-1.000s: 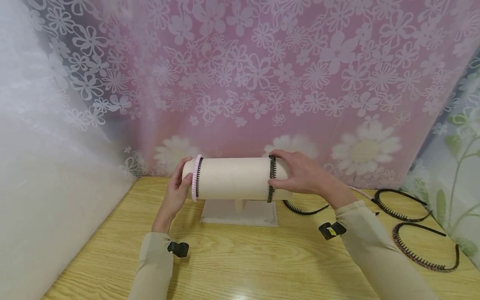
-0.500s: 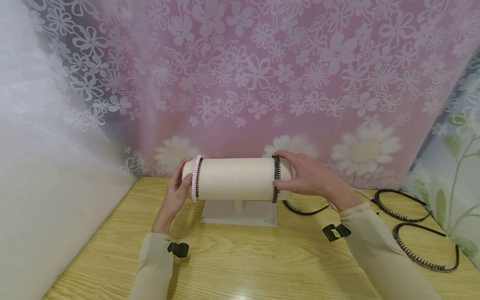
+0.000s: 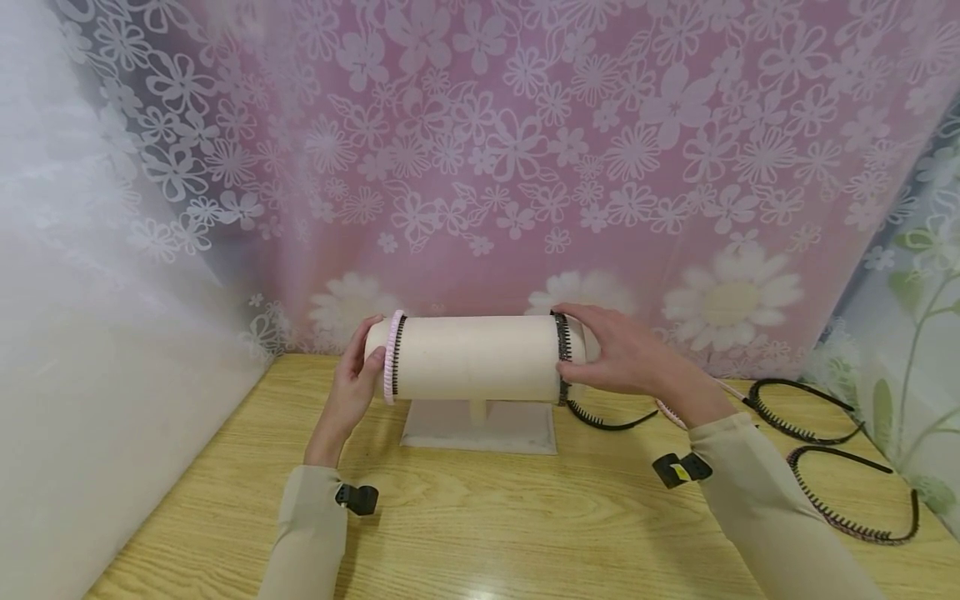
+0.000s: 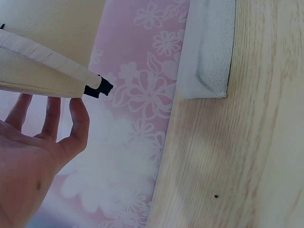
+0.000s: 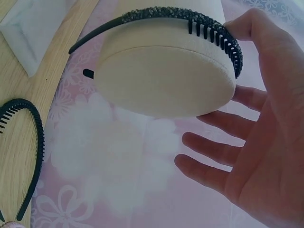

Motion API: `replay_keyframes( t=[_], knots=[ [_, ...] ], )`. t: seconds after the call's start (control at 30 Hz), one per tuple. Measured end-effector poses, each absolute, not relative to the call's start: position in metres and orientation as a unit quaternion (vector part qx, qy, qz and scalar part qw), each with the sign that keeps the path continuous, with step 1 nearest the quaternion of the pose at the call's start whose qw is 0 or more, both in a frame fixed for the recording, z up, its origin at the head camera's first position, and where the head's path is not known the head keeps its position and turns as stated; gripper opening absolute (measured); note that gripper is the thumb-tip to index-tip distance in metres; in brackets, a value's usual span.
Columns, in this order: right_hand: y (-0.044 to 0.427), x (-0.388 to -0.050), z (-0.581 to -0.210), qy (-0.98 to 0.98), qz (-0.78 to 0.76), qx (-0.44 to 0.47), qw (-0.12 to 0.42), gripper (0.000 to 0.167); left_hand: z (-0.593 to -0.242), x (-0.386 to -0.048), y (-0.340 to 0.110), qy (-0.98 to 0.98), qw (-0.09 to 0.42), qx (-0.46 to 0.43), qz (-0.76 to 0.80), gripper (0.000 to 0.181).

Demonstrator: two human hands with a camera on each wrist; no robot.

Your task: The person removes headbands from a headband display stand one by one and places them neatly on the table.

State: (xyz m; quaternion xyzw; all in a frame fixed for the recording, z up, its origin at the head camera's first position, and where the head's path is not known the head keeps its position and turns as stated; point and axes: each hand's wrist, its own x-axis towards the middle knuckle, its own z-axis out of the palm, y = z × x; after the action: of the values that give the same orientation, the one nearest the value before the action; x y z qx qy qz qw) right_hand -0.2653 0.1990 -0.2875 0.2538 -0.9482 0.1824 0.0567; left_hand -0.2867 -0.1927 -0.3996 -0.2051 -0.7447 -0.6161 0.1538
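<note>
A cream cylindrical headband stand [image 3: 480,358] lies level across its post. Near its left end sits a pale pink headband [image 3: 391,367] with dark comb teeth. My left hand [image 3: 352,392] holds that end, thumb in front beside the pink band and fingers round the back; the left wrist view shows the fingertips against the cushion. Around the right end goes a black headband [image 5: 161,13] with a glittery dark covering and comb teeth. My right hand [image 3: 630,354] grips this band between thumb and index finger, the other fingers spread past the stand's end face in the right wrist view.
The stand's pale flat base [image 3: 480,433] rests on the wooden table [image 3: 465,517]. Several more headbands lie to the right, among them a black one [image 3: 609,427] and a dark pinkish one [image 3: 855,527]. A floral curtain [image 3: 480,167] hangs close behind.
My right hand has slid the glittery black headband rightward along the cylinder, toward its end. The left hand and pink headband have stayed in place.
</note>
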Motion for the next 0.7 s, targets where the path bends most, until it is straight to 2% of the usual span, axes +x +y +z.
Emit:
replay_keyframes(
  t=[0.37, 0.7],
  knots=[
    [0.203, -0.259, -0.293, -0.949, 0.187, 0.242, 0.073, 0.077, -0.4, -0.288, -0.193, -0.749, 0.154, -0.199, -0.613, 0.05],
    [0.207, -0.254, -0.301, -0.932, 0.272, 0.232, 0.05, 0.075, -0.399, -0.285, -0.192, -0.748, 0.154, -0.189, -0.618, 0.05]
  ],
)
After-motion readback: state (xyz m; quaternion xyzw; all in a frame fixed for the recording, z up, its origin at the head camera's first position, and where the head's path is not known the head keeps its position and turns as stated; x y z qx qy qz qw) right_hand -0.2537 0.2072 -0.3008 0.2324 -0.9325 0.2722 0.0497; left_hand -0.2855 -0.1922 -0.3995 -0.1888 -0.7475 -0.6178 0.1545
